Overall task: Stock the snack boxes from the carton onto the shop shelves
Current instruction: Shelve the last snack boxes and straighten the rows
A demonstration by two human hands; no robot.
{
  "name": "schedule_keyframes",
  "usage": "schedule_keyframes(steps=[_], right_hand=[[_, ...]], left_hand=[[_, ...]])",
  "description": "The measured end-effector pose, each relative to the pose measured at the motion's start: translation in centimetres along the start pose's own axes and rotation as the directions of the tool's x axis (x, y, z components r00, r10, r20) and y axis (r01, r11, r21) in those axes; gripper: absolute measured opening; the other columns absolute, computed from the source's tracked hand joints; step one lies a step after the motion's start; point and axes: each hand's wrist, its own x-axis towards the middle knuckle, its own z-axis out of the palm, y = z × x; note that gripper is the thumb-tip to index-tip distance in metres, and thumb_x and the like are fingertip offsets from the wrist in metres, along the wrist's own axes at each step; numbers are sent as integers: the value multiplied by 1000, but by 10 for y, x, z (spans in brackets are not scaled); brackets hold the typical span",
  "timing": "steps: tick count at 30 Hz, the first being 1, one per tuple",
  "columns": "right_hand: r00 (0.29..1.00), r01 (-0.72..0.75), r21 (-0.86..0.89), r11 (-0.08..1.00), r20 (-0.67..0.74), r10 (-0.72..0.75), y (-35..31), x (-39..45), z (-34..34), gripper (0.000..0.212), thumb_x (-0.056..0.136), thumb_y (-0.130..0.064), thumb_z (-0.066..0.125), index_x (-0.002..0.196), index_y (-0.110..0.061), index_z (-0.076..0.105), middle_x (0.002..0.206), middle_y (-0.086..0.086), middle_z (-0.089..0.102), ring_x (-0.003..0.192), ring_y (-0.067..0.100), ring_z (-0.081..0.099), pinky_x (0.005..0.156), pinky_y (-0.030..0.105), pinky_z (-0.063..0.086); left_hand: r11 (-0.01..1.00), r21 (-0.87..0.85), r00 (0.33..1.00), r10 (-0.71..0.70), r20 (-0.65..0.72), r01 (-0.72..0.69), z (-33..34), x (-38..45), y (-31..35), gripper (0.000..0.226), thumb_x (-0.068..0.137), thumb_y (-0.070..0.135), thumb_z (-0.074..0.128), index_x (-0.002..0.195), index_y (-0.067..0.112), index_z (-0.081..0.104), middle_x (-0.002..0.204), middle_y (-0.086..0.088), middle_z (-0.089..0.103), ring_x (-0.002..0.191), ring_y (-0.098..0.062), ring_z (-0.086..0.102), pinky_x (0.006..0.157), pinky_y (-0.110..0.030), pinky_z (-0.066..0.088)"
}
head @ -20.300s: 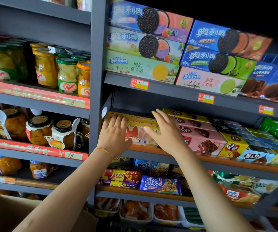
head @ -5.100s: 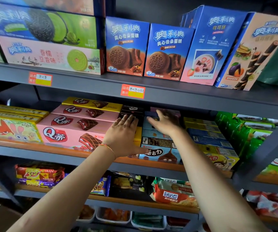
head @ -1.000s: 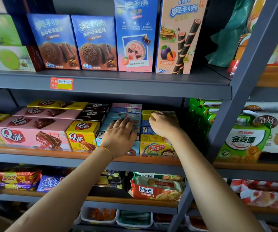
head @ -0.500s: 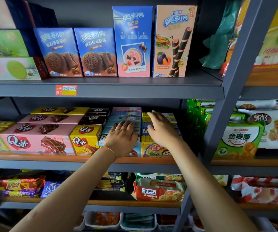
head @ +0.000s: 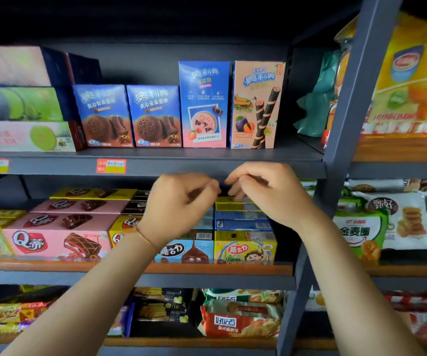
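My left hand (head: 179,209) and my right hand (head: 266,194) hover side by side in front of the middle shelf, fingers loosely curled, holding nothing. Both are blurred by motion. Below them stand two stacks of small snack boxes, one with a blue box (head: 184,251) in front, the other with a yellow box (head: 244,249). The hands cover the tops of the stacks. Pink chocolate-pie boxes (head: 53,242) lie to the left. The carton is out of view.
The upper shelf (head: 207,165) carries upright blue biscuit boxes (head: 153,116) and a peach wafer-roll box (head: 257,104). A grey shelf upright (head: 343,124) slants down at the right, with bagged snacks (head: 361,232) beyond it. Packets (head: 240,319) fill the shelf below.
Both hands have lifted off the small box stacks and drawn back and up toward the upper shelf's edge, their fingers curling. The view has tilted upward.
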Motion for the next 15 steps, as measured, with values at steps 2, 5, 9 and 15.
schedule_keyframes(steps=[2, 5, 9, 15], right_hand=[[994, 54, 98, 994, -100, -44, -11, 3, -9, 30, 93, 0, 47, 92, -13, 74, 77, 1, 73, 67, 13, 70, 63, 19, 51], [929, 133, 141, 981, -362, -74, -19, 12, -21, 27, 94, 0, 48, 93, -12, 72, 76, 3, 71, 61, 15, 65, 57, 20, 47], [818, 62, -64, 996, -569, -88, -16, 37, -31, 33, 92, -10, 59, 125, -16, 58, 106, 2, 61, 86, 5, 58, 70, 9, 44], [861, -240, -53, 969, -473, 187, -2, 82, -44, 97, 84, -34, 76, 155, -12, 14, 156, 9, 25, 143, 22, 28, 108, 29, 29]], left_hand=[[996, 18, 974, 90, -209, -88, -14, 14, 9, 39, 96, 22, 51, 65, 4, 66, 59, -4, 60, 57, -21, 56, 56, -38, 45], [973, 123, 887, 230, -401, -197, -30, 41, 11, 30, 94, 12, 50, 71, 1, 66, 70, -6, 63, 63, -20, 55, 59, -36, 44], [937, 333, 921, 220, -322, -107, -34, 82, -10, 36, 88, 28, 55, 112, 4, 66, 112, -15, 61, 100, -29, 57, 84, -41, 45], [902, 432, 977, 108, -183, -19, -26, 118, -30, 75, 81, 46, 51, 147, 10, 41, 152, -17, 37, 144, -36, 29, 114, -51, 27]])
